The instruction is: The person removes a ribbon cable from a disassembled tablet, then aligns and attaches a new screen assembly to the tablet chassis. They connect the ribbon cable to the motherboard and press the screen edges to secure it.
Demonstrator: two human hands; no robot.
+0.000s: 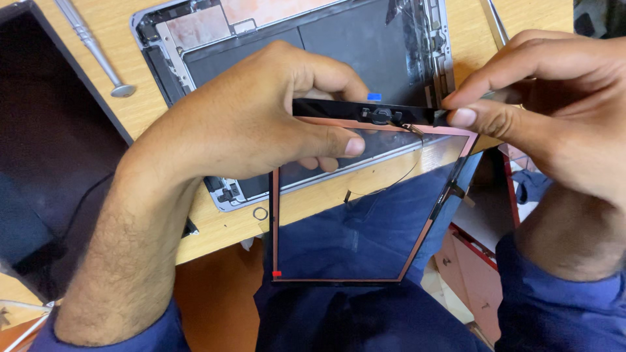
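Both hands hold a clear glass tablet front panel (352, 221) with a black border and a pinkish adhesive strip round its inner edge, tilted over my lap. My left hand (248, 124) grips its top black edge near the round button part (381, 116), thumb on the glass. At the panel's top right corner, my right hand (548, 98) pinches it between thumb and forefinger. A thin cable (391, 186) hangs behind the glass. Beneath the hands, the opened tablet body (313, 39) lies on the wooden table (150, 111), its black battery cells showing.
A silver screwdriver (94, 49) lies on the table at upper left. A dark flat panel (45, 150) covers the left side. A small metal ring (260, 213) rests near the table edge. Below right stands a pale cabinet with red trim (476, 261).
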